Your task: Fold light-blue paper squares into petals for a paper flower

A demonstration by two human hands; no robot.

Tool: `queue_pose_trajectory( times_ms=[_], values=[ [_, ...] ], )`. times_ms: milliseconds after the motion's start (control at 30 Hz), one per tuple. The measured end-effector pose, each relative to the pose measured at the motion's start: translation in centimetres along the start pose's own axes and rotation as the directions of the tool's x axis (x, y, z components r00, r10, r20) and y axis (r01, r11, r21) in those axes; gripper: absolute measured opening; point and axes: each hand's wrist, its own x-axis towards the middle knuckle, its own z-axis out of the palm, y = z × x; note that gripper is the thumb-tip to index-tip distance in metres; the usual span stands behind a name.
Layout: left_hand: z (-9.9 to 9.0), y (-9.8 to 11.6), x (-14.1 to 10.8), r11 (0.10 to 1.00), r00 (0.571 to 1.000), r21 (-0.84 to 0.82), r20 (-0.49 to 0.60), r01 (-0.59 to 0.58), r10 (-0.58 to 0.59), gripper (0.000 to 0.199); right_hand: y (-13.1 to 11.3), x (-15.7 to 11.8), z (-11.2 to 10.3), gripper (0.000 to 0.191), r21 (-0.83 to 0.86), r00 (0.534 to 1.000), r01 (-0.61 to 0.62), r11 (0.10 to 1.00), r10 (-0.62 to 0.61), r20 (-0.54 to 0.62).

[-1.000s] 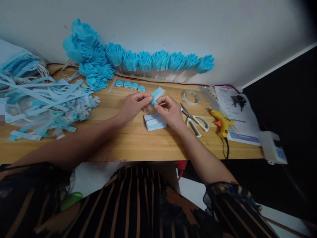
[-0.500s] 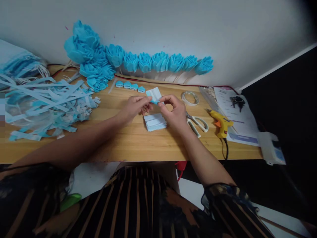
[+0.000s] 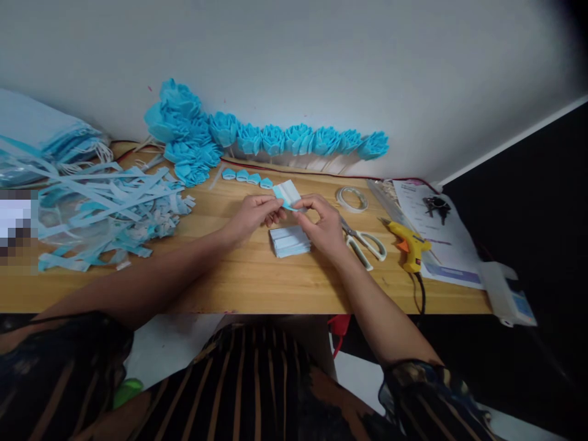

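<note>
A small white-and-blue fabric piece (image 3: pixel 288 192) is pinched between my two hands, its near edge showing blue and curled. My left hand (image 3: pixel 257 214) grips its left corner between thumb and fingers. At its right corner my right hand (image 3: pixel 323 223) holds it in the same way. Just below lies a stack of pale pleated pieces (image 3: pixel 290 241) on the wooden table (image 3: pixel 229 282). Several folded blue petals (image 3: pixel 247 178) sit in a row behind my left hand. To the right of my right hand rest scissors (image 3: pixel 362 240) with white handles.
Blue fabric flowers (image 3: pixel 298 139) on sticks line the wall. Cut strips (image 3: pixel 114 202) are heaped at left beside a stack of face masks (image 3: pixel 55 131). On the right are a tape roll (image 3: pixel 352 199), a yellow glue gun (image 3: pixel 410 245), a paper sheet (image 3: pixel 441 239) and keys (image 3: pixel 437 208).
The view has tilted up, so the table things appear lower. Both hands still hold the fabric piece, whose near edge has shifted slightly between the fingers.
</note>
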Motion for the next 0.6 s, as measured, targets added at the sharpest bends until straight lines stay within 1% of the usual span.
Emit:
queue_pose_trajectory(
  times_ms=[67,233,433,600],
  values=[
    [-0.11,-0.08,0.05,1.0,1.0,0.028,0.0,-0.004,0.004,0.028,0.01,0.01,-0.04,0.005,0.0,1.0,-0.014,1.0,0.014,0.003],
    [-0.35,-0.11,0.27,0.989,0.998,0.136,0.001,-0.057,0.057,0.03,-0.12,0.04,-0.07,0.005,0.019,0.998,-0.056,0.998,0.056,0.008],
    [-0.45,-0.28,0.37,0.966,0.995,0.236,0.019,-0.104,0.103,0.029,-0.19,-0.18,0.18,0.011,0.096,0.984,-0.176,0.98,0.176,0.006],
    [-0.46,-0.59,0.39,0.953,0.991,0.273,0.03,-0.134,0.13,0.029,-0.49,-0.2,0.2,0.009,0.119,0.97,-0.242,0.963,0.244,-0.006]
  ],
)
